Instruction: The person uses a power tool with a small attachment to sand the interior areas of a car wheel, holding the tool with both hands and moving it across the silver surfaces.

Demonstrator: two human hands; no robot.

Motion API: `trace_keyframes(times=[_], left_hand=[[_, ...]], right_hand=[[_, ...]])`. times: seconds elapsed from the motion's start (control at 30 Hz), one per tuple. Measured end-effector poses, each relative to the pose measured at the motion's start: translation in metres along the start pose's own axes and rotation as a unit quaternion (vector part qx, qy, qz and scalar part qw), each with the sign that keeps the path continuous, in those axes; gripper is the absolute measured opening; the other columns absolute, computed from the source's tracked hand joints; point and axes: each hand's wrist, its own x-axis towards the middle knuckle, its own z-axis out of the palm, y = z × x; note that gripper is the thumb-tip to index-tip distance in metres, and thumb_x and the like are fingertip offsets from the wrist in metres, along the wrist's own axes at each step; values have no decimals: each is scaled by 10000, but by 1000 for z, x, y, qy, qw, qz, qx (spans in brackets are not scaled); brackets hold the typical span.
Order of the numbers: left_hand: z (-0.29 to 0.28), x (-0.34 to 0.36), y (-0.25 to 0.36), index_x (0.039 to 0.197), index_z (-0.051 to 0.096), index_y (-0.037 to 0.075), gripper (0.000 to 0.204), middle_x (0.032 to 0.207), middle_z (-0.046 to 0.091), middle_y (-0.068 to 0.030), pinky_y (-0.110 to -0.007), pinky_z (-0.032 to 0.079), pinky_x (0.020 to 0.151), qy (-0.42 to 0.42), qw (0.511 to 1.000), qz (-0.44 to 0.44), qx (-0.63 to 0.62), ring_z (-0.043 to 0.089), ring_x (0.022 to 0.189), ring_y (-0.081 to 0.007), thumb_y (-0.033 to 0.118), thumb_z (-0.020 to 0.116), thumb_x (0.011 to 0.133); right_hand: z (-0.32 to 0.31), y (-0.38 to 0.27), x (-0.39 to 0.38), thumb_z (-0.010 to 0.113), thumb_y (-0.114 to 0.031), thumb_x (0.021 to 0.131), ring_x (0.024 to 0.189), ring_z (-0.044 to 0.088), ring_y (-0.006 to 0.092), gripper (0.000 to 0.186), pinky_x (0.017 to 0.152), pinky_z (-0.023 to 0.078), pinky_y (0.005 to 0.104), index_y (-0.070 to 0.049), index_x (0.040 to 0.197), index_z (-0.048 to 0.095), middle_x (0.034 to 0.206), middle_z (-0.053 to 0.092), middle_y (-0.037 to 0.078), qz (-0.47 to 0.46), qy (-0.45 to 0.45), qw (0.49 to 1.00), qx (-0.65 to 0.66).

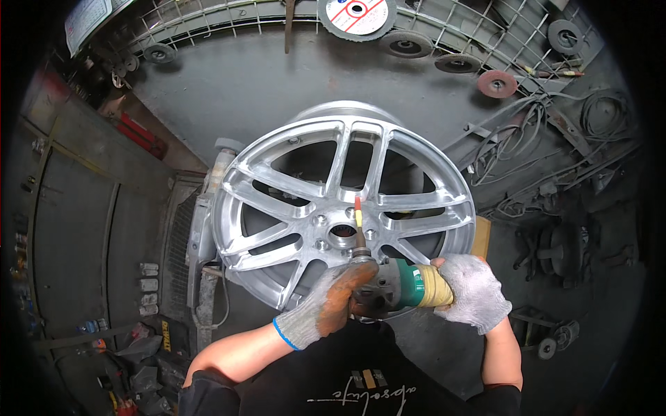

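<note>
Left grip point(333, 305), gray knit glove stained orange, is clamped round the front of a green-and-black power tool with a yellow-wrapped rear end point(410, 284). Right grip point(474, 291), pale knit glove, is closed on the yellow wrap. Tool sits crosswise over the near part of a silver multi-spoke metal wheel point(329, 206), mid-frame, face up to the camera. A slim rod with a red and yellow tip point(359, 213) runs from the tool head over the hub; can't tell if it touches.

Wheel surface: bare, brushed-looking metal, streaky on the spokes, bolt holes round the center bore. What carries it is mostly hidden. Gray metal stand point(201, 232) just beside its left edge.

Room: flat gray panel point(243, 83) beyond the wheel, wire grid point(208, 24) along its top with a white-and-red-faced disc point(357, 15), dark discs point(406, 44) and a reddish disc point(497, 84). Tangled gray cables point(510, 154) at right.
</note>
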Motion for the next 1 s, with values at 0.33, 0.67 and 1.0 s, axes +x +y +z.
trace_keyframes(times=[0.33, 0.67, 1.0], left_hand=[[7, -3, 2, 1283, 501, -17, 430, 1083, 672, -127, -317, 633, 664, 17, 999, 24, -22, 718, 830, -200, 328, 557, 1032], [-10, -2, -3, 1330, 467, -26, 460, 1133, 676, -163, -431, 647, 790, 11, 999, 16, -33, 731, 953, -287, 310, 554, 1029], [2, 0, 8, 1312, 484, -34, 458, 1148, 672, -199, -447, 645, 796, 10, 1000, 8, -1, 731, 956, -321, 315, 555, 1025]], right_hand=[[-3, -6, 2, 857, -276, 527, 1012, 670, 296, 749, 924, 487, 424, -78, 1223, 661, 1056, 685, 90, -2, -1, 1000, -14], [-2, -10, 7, 872, -278, 536, 1026, 668, 287, 737, 926, 485, 415, -91, 1216, 657, 1102, 680, 83, 6, -22, 1000, -7], [0, -3, 4, 858, -263, 561, 1032, 662, 287, 739, 922, 486, 422, -91, 1246, 639, 1103, 672, 82, 11, 2, 1000, 1]])
